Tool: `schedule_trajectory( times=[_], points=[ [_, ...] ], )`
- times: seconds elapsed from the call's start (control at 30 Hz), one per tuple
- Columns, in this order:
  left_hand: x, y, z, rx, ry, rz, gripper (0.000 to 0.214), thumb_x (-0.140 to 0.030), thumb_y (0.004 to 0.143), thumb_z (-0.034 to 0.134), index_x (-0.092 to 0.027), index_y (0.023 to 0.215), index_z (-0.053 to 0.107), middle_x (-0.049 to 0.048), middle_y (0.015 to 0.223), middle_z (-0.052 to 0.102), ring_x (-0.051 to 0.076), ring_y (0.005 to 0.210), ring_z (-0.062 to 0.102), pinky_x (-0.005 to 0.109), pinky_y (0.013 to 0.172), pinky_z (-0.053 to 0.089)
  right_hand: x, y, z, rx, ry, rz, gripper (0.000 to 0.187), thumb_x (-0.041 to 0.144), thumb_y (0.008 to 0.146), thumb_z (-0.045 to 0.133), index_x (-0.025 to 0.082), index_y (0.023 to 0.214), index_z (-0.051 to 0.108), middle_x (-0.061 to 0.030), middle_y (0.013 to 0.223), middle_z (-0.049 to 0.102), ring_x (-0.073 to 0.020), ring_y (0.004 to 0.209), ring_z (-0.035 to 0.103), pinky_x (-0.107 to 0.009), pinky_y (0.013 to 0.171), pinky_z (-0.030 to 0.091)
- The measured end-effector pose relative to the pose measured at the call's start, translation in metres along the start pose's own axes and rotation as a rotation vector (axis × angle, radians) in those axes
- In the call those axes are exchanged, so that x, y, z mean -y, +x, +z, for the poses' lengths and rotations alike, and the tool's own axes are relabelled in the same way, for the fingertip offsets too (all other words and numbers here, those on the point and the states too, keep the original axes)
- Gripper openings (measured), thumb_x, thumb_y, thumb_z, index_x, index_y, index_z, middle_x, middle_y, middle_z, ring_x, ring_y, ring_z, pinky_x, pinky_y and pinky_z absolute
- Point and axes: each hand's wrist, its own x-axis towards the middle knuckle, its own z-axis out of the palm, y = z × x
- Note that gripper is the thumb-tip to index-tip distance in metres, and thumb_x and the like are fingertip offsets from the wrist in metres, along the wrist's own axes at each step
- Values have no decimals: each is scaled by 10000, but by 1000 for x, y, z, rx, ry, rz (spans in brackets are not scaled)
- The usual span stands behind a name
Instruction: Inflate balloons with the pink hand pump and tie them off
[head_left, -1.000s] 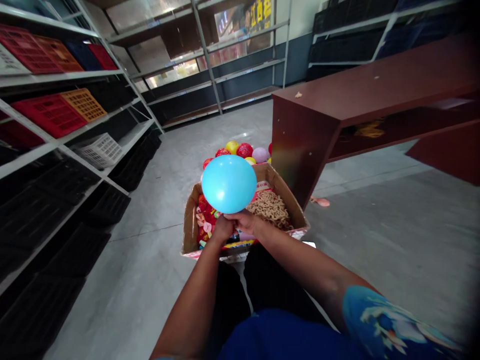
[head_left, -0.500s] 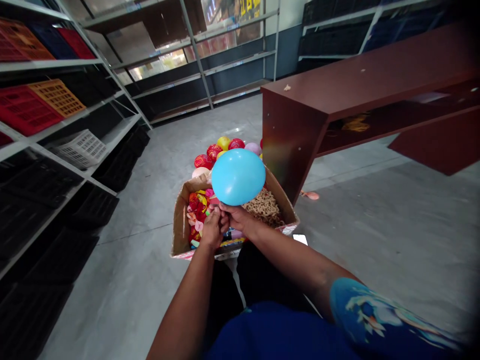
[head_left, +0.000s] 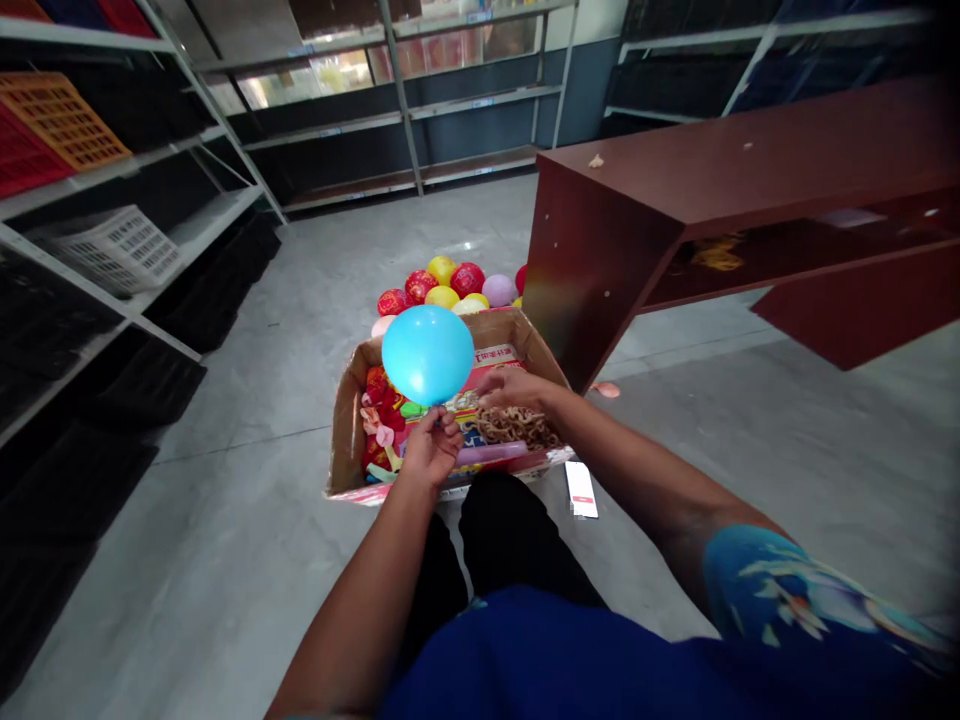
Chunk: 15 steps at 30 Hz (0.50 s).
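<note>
1. My knees [head_left: 510, 530], in black trousers, fold under me on the grey floor [head_left: 750, 440]. A small white card [head_left: 581, 490] lies just beside the right one.
2. My left hand [head_left: 429, 448] is closed, with its fingers pinched on the neck of the blue balloon [head_left: 427, 354]. The balloon is blown up round and stands upright above my fist, over the near half of the box.
3. My right hand [head_left: 514, 388] is off the balloon. It is open and palm down, low over the tan heap of loops [head_left: 521, 428]. I cannot tell whether it touches them.
4. The cardboard box [head_left: 341, 420] sits right in front of my knees. The flat balloons [head_left: 379, 410] bunched along its left side are red, pink and green, and there are plenty of them, so a good deal looks undone.
5. Just behind the box, a pile of filled balloons [head_left: 450, 285] rests on the floor in red, yellow and lilac. That part looks finished.
6. A limp pink balloon [head_left: 604, 390] lies at the foot of the red-brown worktop [head_left: 712, 180] on my right.
7. On the metal shelves to my left are a white crate [head_left: 112, 250] and an orange crate [head_left: 60, 120].
</note>
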Motion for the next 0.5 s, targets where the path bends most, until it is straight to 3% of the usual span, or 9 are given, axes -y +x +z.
schedule_trajectory(
  times=[0.07,0.13,0.33,0.5],
  points=[
    [-4,1,-3,-1,-37,7,153,-161,835,560,-153,713,467,-38,596,385,53,470,384,153,413,301,-13,-5,-19,-129,-177,10,133,258,610,739,164,675,671,1,648,644,-143,646,564,-242,608,428],
    [-8,2,-6,-16,-53,13,156,-165,846,552,-154,714,469,-37,596,391,55,470,387,153,408,301,-26,-10,-28,-171,-263,51,124,175,547,750,172,538,626,17,519,566,-154,630,541,-254,619,407],
    [-8,3,-7,-85,-43,10,149,-196,846,574,-151,730,492,-41,589,398,48,458,386,148,398,301,-52,-16,-12,-222,-409,146,306,27,419,743,206,375,499,19,404,413,-196,648,530,-289,631,380],
    [-10,3,-11,-88,-52,21,137,-190,842,577,-145,734,505,-40,583,417,46,451,402,146,390,301,-43,-18,-15,-173,-357,130,246,76,466,709,199,391,509,38,391,417,-139,566,481,-251,565,355]
  ],
)
